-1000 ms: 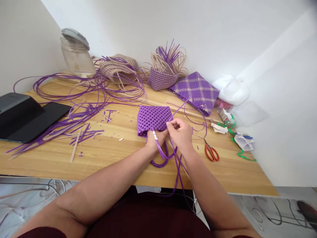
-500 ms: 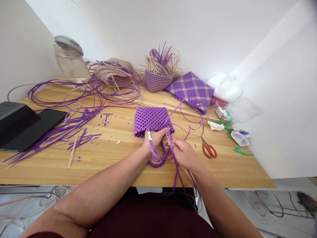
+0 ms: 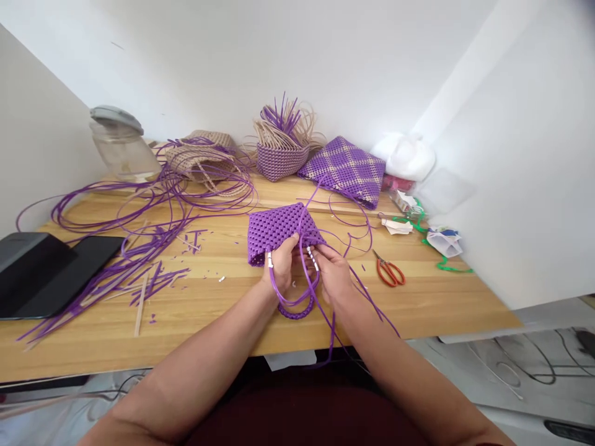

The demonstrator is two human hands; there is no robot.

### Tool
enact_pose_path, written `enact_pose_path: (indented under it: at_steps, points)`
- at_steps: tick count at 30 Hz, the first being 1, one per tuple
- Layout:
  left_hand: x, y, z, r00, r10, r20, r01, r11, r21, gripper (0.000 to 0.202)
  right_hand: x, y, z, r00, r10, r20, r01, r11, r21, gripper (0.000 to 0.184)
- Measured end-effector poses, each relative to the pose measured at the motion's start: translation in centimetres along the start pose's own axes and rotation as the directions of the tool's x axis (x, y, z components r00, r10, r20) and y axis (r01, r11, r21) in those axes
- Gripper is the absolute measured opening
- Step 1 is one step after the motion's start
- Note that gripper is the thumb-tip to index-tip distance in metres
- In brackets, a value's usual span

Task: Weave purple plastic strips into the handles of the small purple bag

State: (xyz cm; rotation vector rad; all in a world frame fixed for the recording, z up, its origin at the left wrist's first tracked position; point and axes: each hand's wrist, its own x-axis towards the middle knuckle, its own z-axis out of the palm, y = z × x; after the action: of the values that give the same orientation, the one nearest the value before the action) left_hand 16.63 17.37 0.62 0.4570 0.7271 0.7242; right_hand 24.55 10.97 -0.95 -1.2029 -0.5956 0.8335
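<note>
One small purple woven bag (image 3: 280, 224), mid-tabletop (image 3: 181, 303), just beyond the hands. Left grip (image 3: 281, 264): clamped on its near rim. Right grip (image 3: 335, 272): fingertips at the white-banded strands (image 3: 312, 256); pinch hidden, cannot tell. Step, as judged: working handle strands at the rim. Next move calls for: rim steady, strands untangled.
</note>
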Motion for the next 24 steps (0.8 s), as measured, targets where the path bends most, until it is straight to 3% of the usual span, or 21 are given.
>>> enact_pose_path:
  at_steps: [3,6,11,14,17,19,21,24]
  points:
    - [-0.3,-0.1,-0.1,0.999,0.019,-0.028,-0.017,0.997,0.074,0.034,-0.1,0.0,1.1,0.999,0.037,-0.032,-0.032,0.99,0.135,0.018]
    - [-0.2,-0.3,-0.2,0.999,0.047,-0.015,-0.046,0.998,0.053,0.032,0.1,-0.1,1.3,0.995,0.074,-0.07,-0.067,0.993,0.101,0.019]
    - [0.1,-0.3,-0.3,0.996,0.025,0.082,-0.025,1.0,0.0,0.029,0.5,-0.2,0.6,0.993,0.114,-0.017,-0.115,0.992,-0.057,0.023]
    - [0.6,-0.1,-0.6,0.99,0.142,0.006,-0.142,0.99,0.006,0.026,-0.8,-1.3,-0.8,0.984,0.168,0.067,-0.146,0.956,-0.253,0.024]
    - [1.1,0.2,-0.7,0.94,0.327,-0.097,-0.328,0.945,0.012,0.019,-4.0,-3.0,-3.3,0.949,0.26,0.181,-0.118,0.82,-0.561,0.022]
    - [1.4,0.3,-0.7,0.934,0.347,-0.084,-0.347,0.938,0.02,0.016,-7.1,-3.9,-5.7,0.902,0.354,0.246,-0.112,0.744,-0.658,0.023]
    - [1.5,0.3,-0.7,0.942,0.332,-0.052,-0.331,0.943,0.025,0.014,-10.4,-4.4,-8.8,0.863,0.452,0.226,-0.147,0.652,-0.744,0.023]
    - [1.7,0.0,-0.6,0.946,0.322,-0.039,-0.321,0.946,0.034,0.016,-15.3,-4.4,-14.6,0.855,0.511,0.088,-0.195,0.474,-0.859,0.023]
